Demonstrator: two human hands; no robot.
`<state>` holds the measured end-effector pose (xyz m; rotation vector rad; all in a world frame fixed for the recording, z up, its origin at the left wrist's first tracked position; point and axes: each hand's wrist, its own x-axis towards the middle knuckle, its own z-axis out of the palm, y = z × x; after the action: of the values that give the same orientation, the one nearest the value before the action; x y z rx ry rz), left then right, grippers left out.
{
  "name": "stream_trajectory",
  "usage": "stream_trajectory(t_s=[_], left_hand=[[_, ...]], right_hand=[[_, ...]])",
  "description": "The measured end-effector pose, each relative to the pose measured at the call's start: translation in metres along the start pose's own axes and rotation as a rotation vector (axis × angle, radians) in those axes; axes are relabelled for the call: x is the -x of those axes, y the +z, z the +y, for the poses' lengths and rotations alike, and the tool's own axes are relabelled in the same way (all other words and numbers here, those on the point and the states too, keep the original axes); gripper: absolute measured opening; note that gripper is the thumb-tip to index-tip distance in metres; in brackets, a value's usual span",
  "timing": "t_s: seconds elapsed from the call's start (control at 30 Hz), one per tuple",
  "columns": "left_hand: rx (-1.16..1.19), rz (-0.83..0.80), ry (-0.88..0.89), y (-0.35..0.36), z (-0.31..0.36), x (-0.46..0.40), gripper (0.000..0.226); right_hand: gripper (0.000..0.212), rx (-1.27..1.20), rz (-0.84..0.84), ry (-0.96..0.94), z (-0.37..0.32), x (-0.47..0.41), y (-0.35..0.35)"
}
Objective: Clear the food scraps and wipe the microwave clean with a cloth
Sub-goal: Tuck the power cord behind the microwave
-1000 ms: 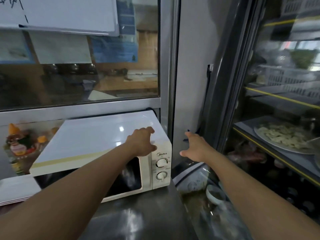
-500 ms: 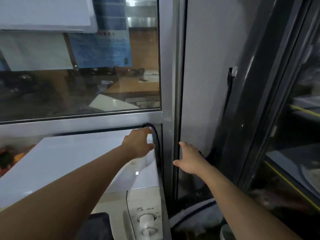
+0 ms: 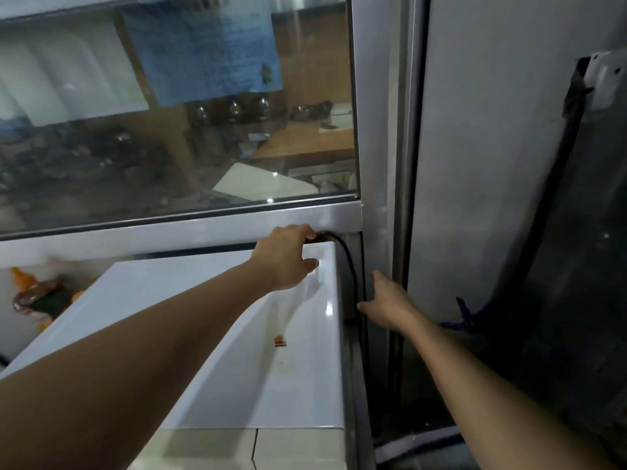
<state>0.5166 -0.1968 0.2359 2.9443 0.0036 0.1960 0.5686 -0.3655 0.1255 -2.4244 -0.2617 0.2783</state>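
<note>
The white microwave (image 3: 203, 334) fills the lower left and centre of the frame, seen from above, its glossy top running back to the metal window frame (image 3: 190, 232). A small red-orange scrap (image 3: 280, 341) lies on that top, right of centre.

The left hand (image 3: 283, 257) reaches across the top to its far right corner in the middle of the frame. Its fingers (image 3: 298, 229) are curled over the rear edge, where a black power cord (image 3: 349, 266) emerges; whether they pinch the cord or only hook the edge cannot be told, since the fingertips are hidden. The thumb (image 3: 310, 264) presses on the top surface.

The right hand (image 3: 386, 305) sits just right of the microwave's side, in the narrow gap beside the metal post (image 3: 376, 130). Its fingers are straight and loosely spread, pointing toward the cord, and seem to touch nothing.

Behind the glass pane (image 3: 169, 130) in the upper left hang a blue sheet (image 3: 203, 45) and pale papers. A blurred bottle with an orange cap (image 3: 34, 293) stands at the left edge. A dark refrigerator door (image 3: 559, 266) occupies the right.
</note>
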Motion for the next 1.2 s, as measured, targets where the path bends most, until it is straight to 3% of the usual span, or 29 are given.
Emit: stream_trajectory(t_s=[0.4, 0.57, 0.7, 0.93, 1.2], left_hand=[[-0.010, 0.005, -0.029, 0.015, -0.029, -0.016, 0.044], [-0.021, 0.010, -0.025, 0.016, -0.028, -0.017, 0.044], [-0.030, 0.013, 0.005, 0.016, -0.019, -0.020, 0.044], [-0.024, 0.023, 0.062, 0.022, 0.014, -0.041, 0.041], [-0.033, 0.016, 0.122, 0.036, 0.055, -0.072, 0.042]], right_hand=[[0.060, -0.468, -0.049, 0.033, 0.005, -0.068, 0.028], [0.008, -0.470, -0.042, 0.036, 0.020, -0.065, 0.036], [0.021, -0.485, 0.038, 0.030, 0.033, -0.050, 0.027], [0.012, -0.444, 0.183, 0.014, 0.044, -0.034, -0.040], [0.024, -0.474, 0.287, -0.070, 0.020, -0.023, -0.084]])
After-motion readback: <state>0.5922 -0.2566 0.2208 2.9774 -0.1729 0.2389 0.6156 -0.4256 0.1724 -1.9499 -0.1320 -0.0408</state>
